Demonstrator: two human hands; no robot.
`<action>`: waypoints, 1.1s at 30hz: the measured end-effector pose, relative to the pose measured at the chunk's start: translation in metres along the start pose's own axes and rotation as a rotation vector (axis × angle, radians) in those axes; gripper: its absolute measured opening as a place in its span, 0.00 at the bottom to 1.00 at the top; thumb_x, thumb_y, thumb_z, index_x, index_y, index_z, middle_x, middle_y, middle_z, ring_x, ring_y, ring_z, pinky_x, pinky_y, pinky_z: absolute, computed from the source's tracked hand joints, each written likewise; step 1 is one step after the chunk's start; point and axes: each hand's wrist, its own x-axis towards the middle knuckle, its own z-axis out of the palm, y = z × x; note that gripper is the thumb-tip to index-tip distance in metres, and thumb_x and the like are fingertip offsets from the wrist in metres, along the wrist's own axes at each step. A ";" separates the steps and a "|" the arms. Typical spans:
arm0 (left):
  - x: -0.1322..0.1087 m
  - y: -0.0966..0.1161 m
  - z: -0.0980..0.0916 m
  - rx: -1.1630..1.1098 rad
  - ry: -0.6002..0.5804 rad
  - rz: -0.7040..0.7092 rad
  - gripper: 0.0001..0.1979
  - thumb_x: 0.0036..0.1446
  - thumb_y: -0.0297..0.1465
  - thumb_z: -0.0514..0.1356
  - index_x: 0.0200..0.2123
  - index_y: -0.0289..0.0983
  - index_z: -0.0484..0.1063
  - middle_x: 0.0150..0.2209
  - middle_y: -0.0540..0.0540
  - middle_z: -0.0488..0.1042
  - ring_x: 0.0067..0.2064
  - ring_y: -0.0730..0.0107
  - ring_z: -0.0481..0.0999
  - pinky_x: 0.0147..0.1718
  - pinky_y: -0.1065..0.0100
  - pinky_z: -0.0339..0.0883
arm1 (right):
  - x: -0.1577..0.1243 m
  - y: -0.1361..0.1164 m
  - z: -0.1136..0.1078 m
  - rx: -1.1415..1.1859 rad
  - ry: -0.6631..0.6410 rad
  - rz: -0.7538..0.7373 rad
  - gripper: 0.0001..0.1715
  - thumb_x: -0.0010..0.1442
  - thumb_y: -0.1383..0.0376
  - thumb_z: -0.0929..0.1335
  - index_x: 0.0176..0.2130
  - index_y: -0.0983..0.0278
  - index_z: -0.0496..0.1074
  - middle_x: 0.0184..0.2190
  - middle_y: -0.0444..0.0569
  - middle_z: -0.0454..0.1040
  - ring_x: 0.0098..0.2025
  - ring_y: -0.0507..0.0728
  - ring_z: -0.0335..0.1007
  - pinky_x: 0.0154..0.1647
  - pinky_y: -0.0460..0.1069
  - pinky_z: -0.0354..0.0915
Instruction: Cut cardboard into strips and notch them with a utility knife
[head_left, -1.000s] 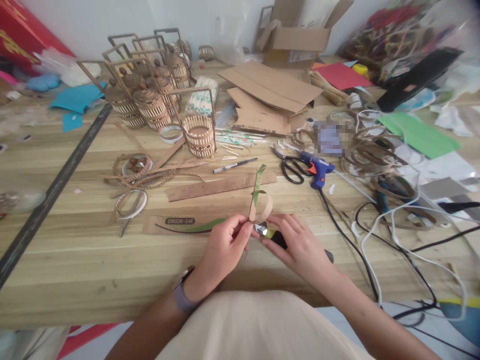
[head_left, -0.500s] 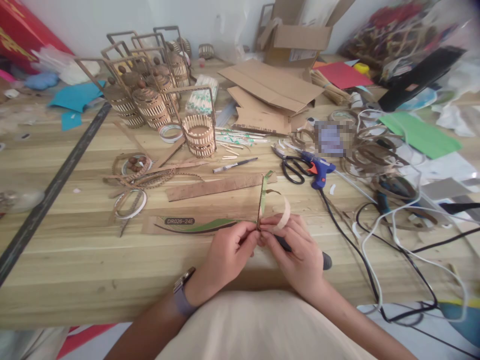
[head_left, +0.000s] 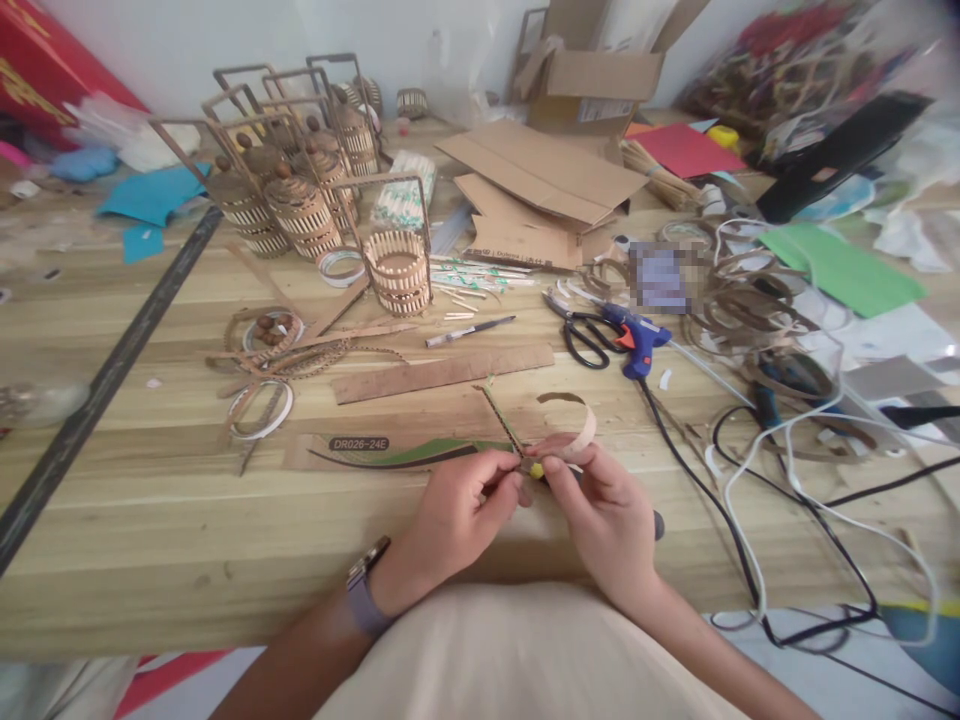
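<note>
Near the table's front edge, my left hand (head_left: 461, 505) and my right hand (head_left: 604, 510) meet with fingertips pinched together. Both grip a thin cardboard strip (head_left: 501, 418), whose corrugated edge points away to the upper left. From my right fingers a pale curled end (head_left: 581, 430) loops upward; it looks like part of the same strip. A small yellow patch shows between the fingertips. Just left of my hands lies a flat cardboard piece (head_left: 420, 450) printed green and black. Under my right hand lies a dark-handled tool (head_left: 658, 525), mostly hidden.
Beyond the hands are a flat cardboard strip (head_left: 442, 373), a pen (head_left: 470, 331), black scissors (head_left: 587, 340) and a blue glue gun (head_left: 639, 340). A small stick basket (head_left: 399, 290) stands near several lidded ones (head_left: 304, 215). Cables (head_left: 750, 540) tangle at right.
The upright strip has tipped left and turned, so its green face no longer shows. Its curled end has shifted right. My right hand has moved slightly right, and a yellow patch has appeared.
</note>
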 end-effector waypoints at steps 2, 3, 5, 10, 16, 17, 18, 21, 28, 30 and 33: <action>0.001 0.002 0.000 -0.043 -0.001 -0.023 0.09 0.64 0.33 0.56 0.40 0.36 0.74 0.31 0.46 0.81 0.31 0.69 0.78 0.27 0.74 0.67 | 0.000 -0.001 0.000 -0.017 -0.006 -0.047 0.07 0.65 0.63 0.66 0.35 0.57 0.74 0.34 0.48 0.81 0.38 0.59 0.76 0.41 0.56 0.71; 0.001 0.003 0.000 -0.058 -0.002 -0.035 0.09 0.63 0.34 0.57 0.41 0.36 0.74 0.32 0.45 0.81 0.32 0.69 0.79 0.28 0.74 0.68 | 0.001 -0.001 0.000 -0.033 -0.003 -0.086 0.07 0.65 0.64 0.67 0.34 0.57 0.73 0.34 0.48 0.81 0.38 0.59 0.76 0.41 0.57 0.71; 0.001 0.004 -0.001 -0.071 0.006 -0.056 0.11 0.62 0.36 0.59 0.42 0.36 0.75 0.34 0.45 0.81 0.34 0.68 0.79 0.29 0.74 0.69 | 0.001 -0.002 -0.001 -0.086 0.004 -0.183 0.06 0.64 0.66 0.67 0.34 0.56 0.73 0.34 0.48 0.81 0.39 0.59 0.77 0.41 0.57 0.70; 0.003 0.003 -0.001 -0.044 0.044 -0.073 0.11 0.64 0.35 0.56 0.42 0.36 0.76 0.33 0.46 0.80 0.34 0.68 0.78 0.33 0.72 0.70 | 0.003 -0.002 -0.004 -0.261 0.009 -0.422 0.10 0.62 0.71 0.68 0.40 0.56 0.74 0.36 0.46 0.83 0.45 0.63 0.78 0.45 0.60 0.67; 0.004 0.003 0.002 -0.008 0.072 -0.033 0.10 0.64 0.31 0.55 0.38 0.37 0.77 0.32 0.48 0.80 0.33 0.70 0.78 0.33 0.73 0.68 | 0.003 -0.004 -0.003 -0.329 0.038 -0.519 0.14 0.61 0.74 0.68 0.42 0.56 0.72 0.36 0.43 0.84 0.46 0.62 0.79 0.45 0.58 0.61; 0.003 0.003 0.002 0.001 0.074 -0.030 0.10 0.64 0.31 0.55 0.38 0.37 0.77 0.31 0.48 0.79 0.32 0.70 0.77 0.33 0.73 0.68 | 0.003 -0.004 -0.003 -0.328 0.038 -0.519 0.14 0.61 0.74 0.68 0.42 0.56 0.72 0.36 0.42 0.84 0.46 0.62 0.79 0.45 0.57 0.60; 0.003 0.004 0.002 0.011 0.079 -0.027 0.10 0.64 0.31 0.55 0.37 0.36 0.77 0.30 0.48 0.79 0.32 0.70 0.77 0.32 0.73 0.67 | 0.003 -0.004 -0.003 -0.328 0.036 -0.515 0.14 0.61 0.74 0.68 0.42 0.56 0.72 0.36 0.42 0.84 0.46 0.62 0.79 0.45 0.57 0.59; 0.002 0.005 0.001 0.048 0.086 -0.020 0.10 0.63 0.31 0.55 0.36 0.36 0.77 0.29 0.48 0.79 0.30 0.71 0.76 0.31 0.73 0.66 | 0.003 -0.005 -0.002 -0.332 0.031 -0.479 0.14 0.61 0.75 0.67 0.41 0.56 0.71 0.35 0.42 0.83 0.46 0.61 0.79 0.47 0.56 0.58; 0.003 0.002 0.001 -0.076 0.047 -0.037 0.09 0.61 0.31 0.58 0.39 0.35 0.77 0.31 0.47 0.81 0.33 0.69 0.79 0.30 0.75 0.68 | 0.003 -0.004 0.001 -0.305 0.085 -0.482 0.11 0.63 0.75 0.66 0.41 0.58 0.69 0.33 0.43 0.82 0.43 0.59 0.80 0.46 0.56 0.61; 0.003 0.000 0.001 -0.113 0.024 -0.037 0.10 0.62 0.34 0.59 0.41 0.36 0.77 0.34 0.47 0.81 0.35 0.69 0.80 0.32 0.74 0.70 | 0.003 -0.004 0.002 -0.301 0.076 -0.498 0.11 0.63 0.75 0.66 0.41 0.58 0.68 0.33 0.43 0.82 0.43 0.59 0.80 0.46 0.56 0.61; 0.004 -0.001 0.000 -0.060 0.033 0.005 0.11 0.65 0.35 0.57 0.39 0.36 0.77 0.32 0.48 0.80 0.34 0.71 0.79 0.34 0.75 0.69 | 0.003 -0.004 0.003 -0.307 0.080 -0.519 0.09 0.63 0.73 0.67 0.40 0.58 0.68 0.34 0.44 0.83 0.45 0.60 0.79 0.46 0.57 0.61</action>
